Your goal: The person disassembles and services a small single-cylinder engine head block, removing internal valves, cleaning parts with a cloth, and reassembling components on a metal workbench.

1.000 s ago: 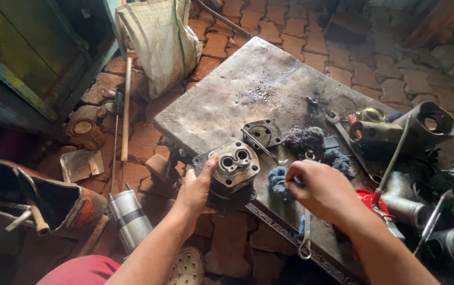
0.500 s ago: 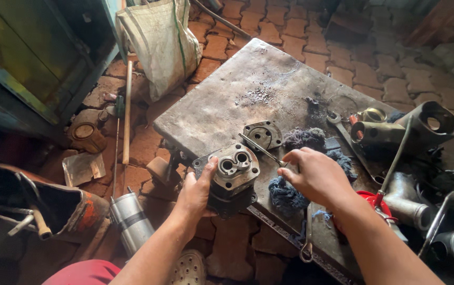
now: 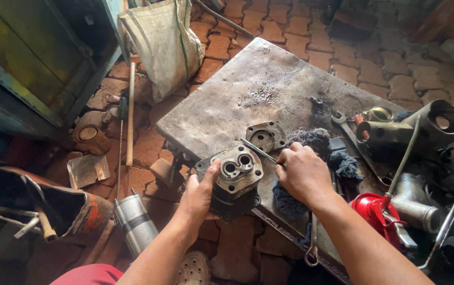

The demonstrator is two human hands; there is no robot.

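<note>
My left hand (image 3: 199, 194) clamps the near-left side of the pump housing (image 3: 236, 174), thumb up against its grey top face, the other fingers wrapped out of sight round the dark flange below. The housing sits at the near edge of the steel plate (image 3: 227, 100), its top face with two round bores turned up and slightly toward me.

My right hand (image 3: 303, 174) is closed round the near end of a thin metal rod (image 3: 256, 149); the fingers are curled together on it and hide how far it runs into the palm. The rod's long axis runs from my right fingers away and to the left, and its free tip lies just past the far-right corner of the housing, near it or perhaps touching; I cannot tell which. So the bores lie to the left of my right fingers and a little nearer to me than the rod's tip.

The right hand is nearer the tool's working end; the left only steadies. Just beyond the rod lies a loose cover plate (image 3: 265, 135) with a round hollow. A dark blue rag (image 3: 322, 145) lies bunched beyond and under my right knuckles, and a red oil can (image 3: 375, 211) stands off to the right of my wrist.
</note>
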